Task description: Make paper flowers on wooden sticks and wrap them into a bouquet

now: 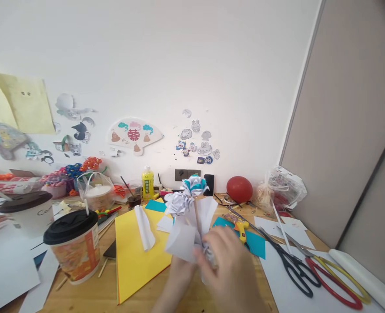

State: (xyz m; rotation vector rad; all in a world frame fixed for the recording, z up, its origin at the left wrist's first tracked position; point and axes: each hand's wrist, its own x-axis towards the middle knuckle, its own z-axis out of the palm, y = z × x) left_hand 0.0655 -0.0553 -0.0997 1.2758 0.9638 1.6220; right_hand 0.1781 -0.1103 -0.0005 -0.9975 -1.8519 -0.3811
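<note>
Low in the centre, my left hand is closed around the lower part of a paper bouquet, its fingers partly hidden behind white paper. My right hand is slightly blurred and curls over the bouquet's right side, thumb and fingers against the paper. White wrapping paper flares up from between the hands. Above it stand a white paper flower and a white and blue paper flower with a thin wooden stem. Yellow sheets lie left of the hands, with a rolled white paper on them.
Two lidded cups stand at the left. Black-handled scissors and red-handled scissors lie on white paper at the right. Behind are a yellow glue gun, a red balloon, a phone and a yellow bottle.
</note>
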